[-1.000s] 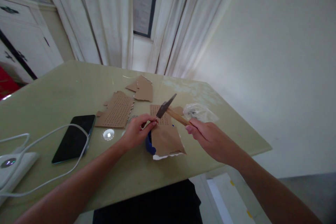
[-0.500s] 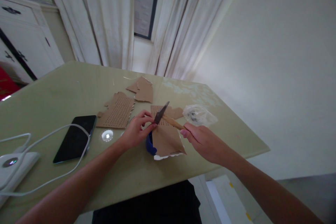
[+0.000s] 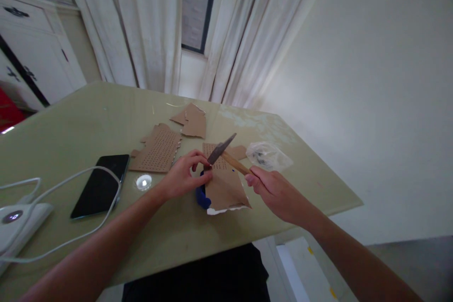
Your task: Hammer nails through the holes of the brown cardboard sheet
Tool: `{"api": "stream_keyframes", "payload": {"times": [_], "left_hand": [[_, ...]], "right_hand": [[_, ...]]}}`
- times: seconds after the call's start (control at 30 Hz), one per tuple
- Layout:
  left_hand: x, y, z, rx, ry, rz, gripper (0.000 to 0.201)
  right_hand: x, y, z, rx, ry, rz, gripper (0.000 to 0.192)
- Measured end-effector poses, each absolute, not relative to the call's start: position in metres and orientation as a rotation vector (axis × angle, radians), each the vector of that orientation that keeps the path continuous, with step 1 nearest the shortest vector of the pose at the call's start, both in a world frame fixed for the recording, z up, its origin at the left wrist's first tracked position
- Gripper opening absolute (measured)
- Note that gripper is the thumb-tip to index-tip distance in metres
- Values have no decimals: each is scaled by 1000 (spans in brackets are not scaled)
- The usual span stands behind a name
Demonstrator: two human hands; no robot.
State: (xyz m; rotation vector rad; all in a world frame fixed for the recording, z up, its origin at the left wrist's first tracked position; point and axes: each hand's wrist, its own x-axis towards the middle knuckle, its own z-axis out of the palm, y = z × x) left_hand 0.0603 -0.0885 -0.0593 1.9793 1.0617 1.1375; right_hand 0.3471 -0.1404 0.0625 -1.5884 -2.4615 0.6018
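A small hammer [image 3: 236, 163] with a wooden handle and dark metal head is gripped near the handle's end by my right hand [image 3: 274, 193]. Its head is tilted just above the fingertips of my left hand [image 3: 184, 174]. Those fingers are pinched at the left edge of a piece of brown cardboard [image 3: 227, 191]; whatever sits between them is too small to make out. Rows of small holes mark the cardboard's far part, and its near edge is torn and white. Under its left side a blue object [image 3: 202, 197] shows, mostly covered.
Another perforated cardboard piece [image 3: 157, 151] and torn scraps [image 3: 194, 120] lie farther back on the table [image 3: 116, 118]. To the right is a clear plastic bag [image 3: 269, 155] with small dark items. A phone [image 3: 101, 186], a white cable [image 3: 76, 240] and a small clear round object [image 3: 143, 182] are at left.
The hammer head has risen slightly and shifted to the right, away from the left fingertips. My left hand stays at the cardboard's edge.
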Motion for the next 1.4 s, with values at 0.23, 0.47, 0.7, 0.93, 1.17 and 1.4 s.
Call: {"api": "stream_keyframes", "payload": {"times": [0.23, 0.47, 0.7, 0.93, 1.17, 1.4], "left_hand": [[61, -90, -63, 1967, 1088, 1150, 48], [61, -90, -66, 1976, 1088, 1168, 49], [59, -89, -70, 1984, 1075, 1148, 51], [55, -89, -66, 1889, 1131, 1164, 57], [30, -73, -64, 1821, 1733, 1039, 38], [21, -74, -79, 2138, 1882, 382, 25]], "right_hand": [[347, -140, 47, -1644, -2553, 564, 36], [346, -138, 40, -1652, -2532, 530, 38], [348, -135, 36, -1607, -2453, 544, 39], [355, -120, 15, -1415, -2179, 539, 40], [345, -39, -39, -1053, -1331, 556, 50], [328, -20, -60, -921, -1096, 595, 51]]}}
